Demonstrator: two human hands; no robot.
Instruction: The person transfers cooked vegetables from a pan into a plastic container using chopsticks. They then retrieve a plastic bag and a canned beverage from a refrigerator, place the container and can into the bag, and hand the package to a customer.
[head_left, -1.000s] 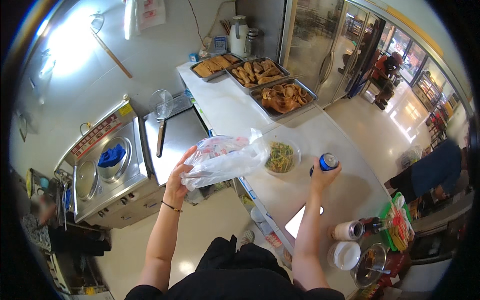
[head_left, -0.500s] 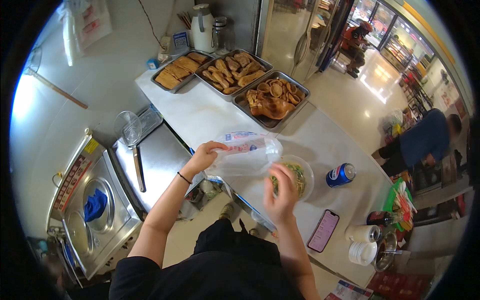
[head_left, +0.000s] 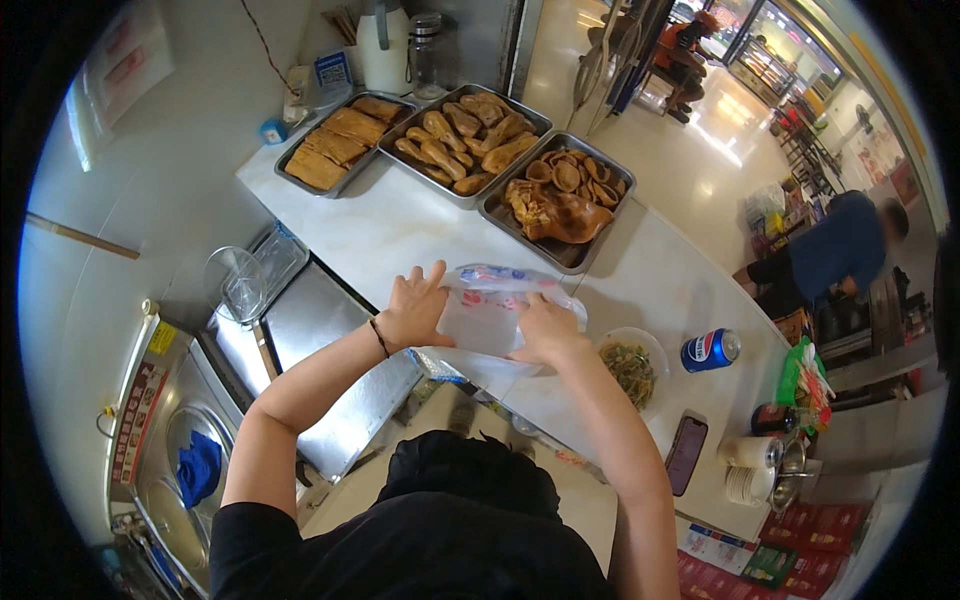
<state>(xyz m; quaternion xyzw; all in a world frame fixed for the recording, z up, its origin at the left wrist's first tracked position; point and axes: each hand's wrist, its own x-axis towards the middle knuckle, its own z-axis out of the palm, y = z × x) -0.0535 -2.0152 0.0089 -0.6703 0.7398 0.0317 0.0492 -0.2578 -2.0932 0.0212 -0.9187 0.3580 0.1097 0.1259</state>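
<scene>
A white plastic bag (head_left: 485,325) with red and blue print lies on the white counter in front of me, its mouth spread wide. At its left edge is my left hand (head_left: 413,308), open, fingers stretched and apart against the plastic. Opposite it, my right hand (head_left: 550,330) is open too, with its fingers spread at the bag's right side and the tips over the mouth. Some fingers are partly hidden by the plastic. Just right of that hand stands a clear round bowl (head_left: 660,350) of mixed shredded food with green bits (head_left: 628,375).
Metal trays of brown cooked food (head_left: 460,145) line the counter's far side. To the right are a blue can (head_left: 710,350), a phone (head_left: 686,455) and stacked white dishes (head_left: 745,485). A strainer (head_left: 237,285) lies on the steel surface at left. A person in blue (head_left: 835,250) stands beyond the counter.
My right hand has moved from above the bowl to the bag. The bag's mouth is now spread between both hands, and my left hand has gone from pinching its edge to stretched fingers.
</scene>
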